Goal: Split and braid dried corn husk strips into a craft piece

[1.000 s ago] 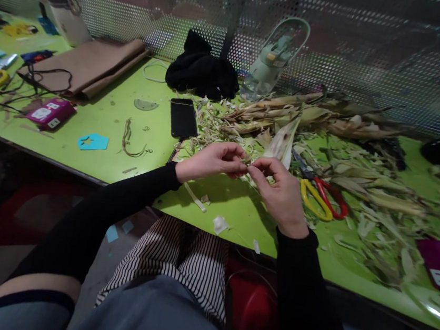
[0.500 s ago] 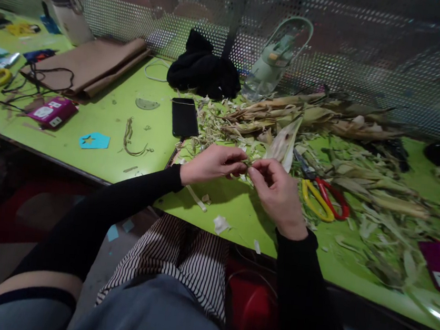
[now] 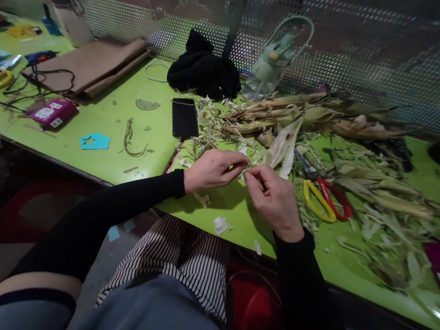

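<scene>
My left hand and my right hand meet fingertip to fingertip above the front of the green table. Both are closed in a pinch. Whatever lies between the fingertips is tiny and mostly hidden; a thin pale bit shows there. Just beyond my right hand stands a pale dried corn husk with a dark spot. Scissors with one yellow and one red handle lie to the right of that hand. Behind my left hand are shredded husk strips and a black phone.
More corn husks cover the right side. At the back stand a green bottle and a black cloth. To the left lie a blue paper tag, a purple box, twisted husk cords and a brown folded sheet.
My fingertips have shifted slightly; my left fingers look straighter and my right hand sits a little lower. The things on the table have stayed put.
</scene>
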`<state>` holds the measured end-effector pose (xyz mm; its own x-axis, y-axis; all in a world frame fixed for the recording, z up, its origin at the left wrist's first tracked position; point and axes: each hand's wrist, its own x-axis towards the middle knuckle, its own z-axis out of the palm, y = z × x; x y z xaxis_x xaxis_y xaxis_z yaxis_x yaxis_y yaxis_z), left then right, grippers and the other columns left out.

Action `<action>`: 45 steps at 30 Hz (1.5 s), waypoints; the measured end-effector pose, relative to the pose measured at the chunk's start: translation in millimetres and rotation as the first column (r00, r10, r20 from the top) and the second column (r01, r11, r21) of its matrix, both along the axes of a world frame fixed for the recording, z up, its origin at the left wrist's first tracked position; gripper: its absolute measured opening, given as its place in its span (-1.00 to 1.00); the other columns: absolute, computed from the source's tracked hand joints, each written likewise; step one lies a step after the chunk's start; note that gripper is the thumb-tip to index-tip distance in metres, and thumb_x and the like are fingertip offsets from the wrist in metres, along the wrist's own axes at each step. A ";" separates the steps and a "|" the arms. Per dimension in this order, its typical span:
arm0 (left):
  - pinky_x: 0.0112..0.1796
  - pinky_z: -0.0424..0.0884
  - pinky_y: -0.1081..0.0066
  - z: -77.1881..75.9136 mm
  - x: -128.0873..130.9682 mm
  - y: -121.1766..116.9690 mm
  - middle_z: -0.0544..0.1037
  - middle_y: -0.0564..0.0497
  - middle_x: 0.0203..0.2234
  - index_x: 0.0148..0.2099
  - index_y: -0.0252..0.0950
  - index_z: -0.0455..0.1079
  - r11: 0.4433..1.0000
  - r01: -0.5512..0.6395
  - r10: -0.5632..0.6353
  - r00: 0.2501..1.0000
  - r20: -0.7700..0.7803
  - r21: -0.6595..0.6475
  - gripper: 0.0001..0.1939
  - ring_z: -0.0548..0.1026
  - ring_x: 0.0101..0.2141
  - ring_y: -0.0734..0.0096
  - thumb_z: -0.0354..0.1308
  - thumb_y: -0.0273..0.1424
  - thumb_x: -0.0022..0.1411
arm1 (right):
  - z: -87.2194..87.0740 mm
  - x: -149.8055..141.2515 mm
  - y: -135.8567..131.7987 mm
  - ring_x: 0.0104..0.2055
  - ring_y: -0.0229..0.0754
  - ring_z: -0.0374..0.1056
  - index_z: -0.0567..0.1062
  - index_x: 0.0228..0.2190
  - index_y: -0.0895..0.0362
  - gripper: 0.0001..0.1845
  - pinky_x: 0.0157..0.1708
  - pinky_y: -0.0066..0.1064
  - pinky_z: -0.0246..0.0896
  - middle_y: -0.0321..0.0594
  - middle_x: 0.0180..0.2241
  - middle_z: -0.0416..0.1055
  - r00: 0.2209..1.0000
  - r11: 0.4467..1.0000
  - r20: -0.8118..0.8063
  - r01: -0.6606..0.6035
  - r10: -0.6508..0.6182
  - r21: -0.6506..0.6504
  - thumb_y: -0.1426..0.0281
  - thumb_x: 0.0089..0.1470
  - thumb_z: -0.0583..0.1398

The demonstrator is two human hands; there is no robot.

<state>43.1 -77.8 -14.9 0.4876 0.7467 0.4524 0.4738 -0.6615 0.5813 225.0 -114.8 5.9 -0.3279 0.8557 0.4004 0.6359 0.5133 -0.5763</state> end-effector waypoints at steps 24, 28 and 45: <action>-0.30 0.46 0.51 8.2 -1.9 6.0 0.59 -0.06 -0.31 -0.10 -0.38 0.37 0.785 0.366 -0.044 0.838 0.543 -0.501 -0.76 0.52 -0.36 0.56 0.13 -0.28 0.35 | -11.3 0.8 5.8 -0.52 -0.24 0.33 0.54 -0.19 0.11 -0.70 -0.51 -0.39 0.21 -0.24 -0.45 0.52 0.962 0.979 -0.180 0.199 -0.204 -0.044 0.15 0.22 0.20; -0.28 0.47 0.45 6.3 0.3 6.0 0.57 -0.04 -0.34 -0.16 -0.38 0.34 0.721 0.427 -0.031 0.807 0.590 -0.546 -0.81 0.55 -0.34 0.52 0.17 -0.33 0.34 | -13.1 0.9 7.0 -0.50 -0.23 0.38 0.57 -0.16 0.10 -0.68 -0.49 -0.37 0.28 -0.25 -0.43 0.55 0.953 0.982 -0.240 0.170 -0.185 -0.083 0.13 0.23 0.21; -0.07 0.51 0.34 11.7 7.2 1.0 0.62 -0.04 -0.39 -0.23 -0.39 0.36 0.388 0.592 0.226 0.682 0.695 -0.707 -0.90 0.59 -0.34 0.55 0.11 -0.48 0.39 | -13.4 -0.5 10.1 -0.48 -0.25 0.38 0.61 -0.28 0.07 -0.79 -0.40 -0.36 0.39 -0.28 -0.43 0.55 0.880 0.970 -0.412 0.182 -0.234 -0.162 0.20 0.16 0.28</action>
